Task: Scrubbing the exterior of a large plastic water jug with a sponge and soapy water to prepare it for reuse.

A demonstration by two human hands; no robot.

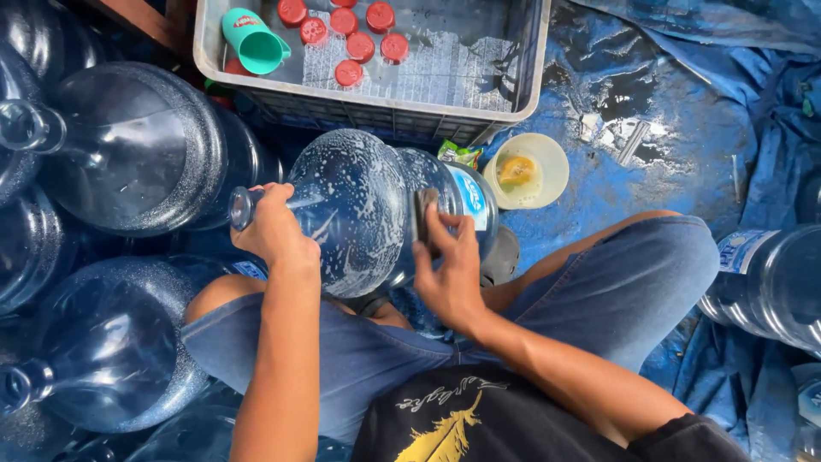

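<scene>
A large clear-blue water jug (359, 205) lies on its side across my lap, covered in soap suds. My left hand (275, 229) grips its neck, near the open mouth at the left. Against the jug's soapy side, close to its label, my right hand (449, 269) presses a small dark scrubbing pad (424, 214). My knees in blue jeans spread to both sides under the jug.
Several empty jugs (128, 145) lie stacked on the left; another jug (770, 287) lies at the right. A grey plastic crate (513, 94) ahead holds red caps (349, 43) and a teal cup (252, 41). A cream bowl (526, 171) sits on the wet blue tarp (650, 145).
</scene>
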